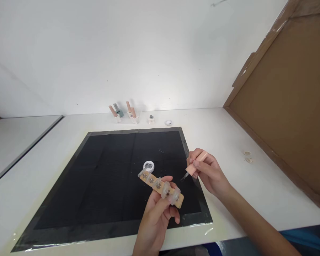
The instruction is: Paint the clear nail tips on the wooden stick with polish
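My left hand (157, 213) is closed around a tan strip (160, 187) that carries several clear fake nail tips, held up over the black mat (109, 185). My right hand (206, 170) pinches a small pink-capped brush (196, 164), its thin dark tip pointing down-left toward the strip without touching it. Just behind the strip, a small round white pot (148, 165) with dark contents sits on the mat.
At the back of the white table (256, 177) stand small holders with pink and green bottles (124, 112), a tiny item (150, 118) and a little lid (168, 122). Two small rings (248, 156) lie at the right. A brown cardboard panel (288, 106) leans along the right edge.
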